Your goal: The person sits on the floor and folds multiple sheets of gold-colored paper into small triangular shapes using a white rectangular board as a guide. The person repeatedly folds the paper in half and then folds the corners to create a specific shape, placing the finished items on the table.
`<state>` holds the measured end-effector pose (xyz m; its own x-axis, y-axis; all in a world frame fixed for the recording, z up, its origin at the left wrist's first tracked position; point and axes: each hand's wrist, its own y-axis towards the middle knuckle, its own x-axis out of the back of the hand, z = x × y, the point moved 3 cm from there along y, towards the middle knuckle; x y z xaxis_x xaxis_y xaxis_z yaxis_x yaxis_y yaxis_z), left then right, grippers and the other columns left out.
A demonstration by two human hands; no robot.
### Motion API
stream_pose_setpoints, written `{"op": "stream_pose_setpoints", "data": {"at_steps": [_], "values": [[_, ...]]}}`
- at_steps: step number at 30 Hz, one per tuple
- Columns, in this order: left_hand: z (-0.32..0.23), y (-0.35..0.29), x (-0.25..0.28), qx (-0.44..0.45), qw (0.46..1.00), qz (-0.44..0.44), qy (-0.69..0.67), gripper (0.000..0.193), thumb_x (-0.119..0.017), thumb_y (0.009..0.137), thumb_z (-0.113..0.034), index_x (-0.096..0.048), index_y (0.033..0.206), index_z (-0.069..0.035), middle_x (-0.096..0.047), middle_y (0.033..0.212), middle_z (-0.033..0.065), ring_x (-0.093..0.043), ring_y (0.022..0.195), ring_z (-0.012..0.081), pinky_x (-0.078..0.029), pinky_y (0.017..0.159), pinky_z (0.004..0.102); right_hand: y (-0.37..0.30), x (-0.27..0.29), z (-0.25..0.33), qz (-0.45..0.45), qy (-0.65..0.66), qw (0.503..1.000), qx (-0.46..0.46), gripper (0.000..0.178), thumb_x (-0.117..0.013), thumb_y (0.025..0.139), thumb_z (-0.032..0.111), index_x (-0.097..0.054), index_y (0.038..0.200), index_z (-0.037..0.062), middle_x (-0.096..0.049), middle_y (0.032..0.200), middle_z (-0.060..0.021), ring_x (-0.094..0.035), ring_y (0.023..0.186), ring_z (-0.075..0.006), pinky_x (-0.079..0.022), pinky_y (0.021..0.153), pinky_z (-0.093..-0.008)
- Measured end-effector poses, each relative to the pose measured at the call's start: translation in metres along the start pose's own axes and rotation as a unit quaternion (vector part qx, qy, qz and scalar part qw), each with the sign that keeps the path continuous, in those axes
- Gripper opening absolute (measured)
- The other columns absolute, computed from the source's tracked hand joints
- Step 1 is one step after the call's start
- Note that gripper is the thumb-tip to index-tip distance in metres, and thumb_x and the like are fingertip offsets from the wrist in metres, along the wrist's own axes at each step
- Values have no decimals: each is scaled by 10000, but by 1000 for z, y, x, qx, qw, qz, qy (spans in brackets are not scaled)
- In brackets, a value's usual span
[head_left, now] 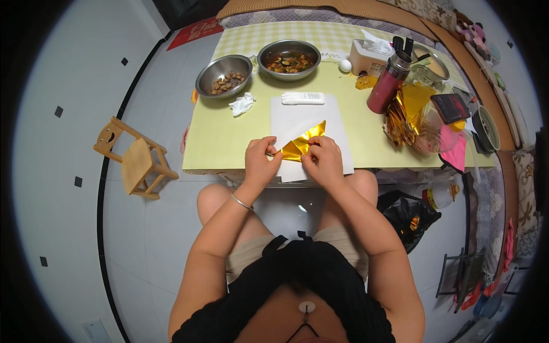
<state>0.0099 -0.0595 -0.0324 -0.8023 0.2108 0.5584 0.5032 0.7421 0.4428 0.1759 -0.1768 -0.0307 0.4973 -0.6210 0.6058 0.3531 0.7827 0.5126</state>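
A shiny gold foil sheet (301, 143), partly folded with one corner pointing up to the right, is held between my two hands just above the table's near edge. My left hand (263, 159) pinches its left end between thumb and fingers. On the right side, my right hand (321, 158) grips the lower edge, thumb toward the middle. Beneath both lies a white paper sheet (337, 117) that reaches over the table edge. A white flat oblong item (303, 98) rests at the paper's far end.
On the table (220, 140) stand a steel bowl of nuts (207, 86), a steel bowl of soup-like food (313, 64), a crumpled tissue (242, 104) and a dark red flask (384, 91). Gold foil sheets (400, 123) lie right. A small wooden chair (140, 163) stands left, a black bag (397, 211) right.
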Motion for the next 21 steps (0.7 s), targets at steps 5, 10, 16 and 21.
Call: {"op": "stream_pose_setpoints", "data": {"at_steps": [5,10,16,21], "values": [[0,1,-1,-11,1000,1,18,379,-769,736,-35,-684,1105,-24,-633,804,54,-606,821,210,-509,776,335,-1,0,2,4,-28,999,15,126,-757,742,133,-676,818,74,-639,1114,-127,-580,1079,-326,-442,934,-455],[-3,1,0,-11,1000,-14,21,340,-764,725,-56,-690,1056,-25,-628,761,60,-597,836,260,-493,782,387,-2,-2,12,29,-118,988,96,393,-699,808,129,-710,1200,162,-605,1160,-138,-547,1126,-347,-409,992,-516],[-12,-4,21,-96,978,-31,181,329,-742,726,-40,-700,1051,-51,-594,827,90,-576,840,292,-468,795,418,-4,-6,8,72,-130,986,75,429,-682,833,149,-697,1257,212,-582,1217,-152,-512,1178,-356,-362,1066,-550],[-36,-13,-2,-246,957,16,153,324,-662,739,11,-714,1054,-43,-600,900,113,-590,863,307,-470,785,443,-3,-2,12,74,-157,981,85,403,-673,862,165,-696,1263,205,-575,1242,-163,-499,1191,-367,-377,1045,-525]]}}
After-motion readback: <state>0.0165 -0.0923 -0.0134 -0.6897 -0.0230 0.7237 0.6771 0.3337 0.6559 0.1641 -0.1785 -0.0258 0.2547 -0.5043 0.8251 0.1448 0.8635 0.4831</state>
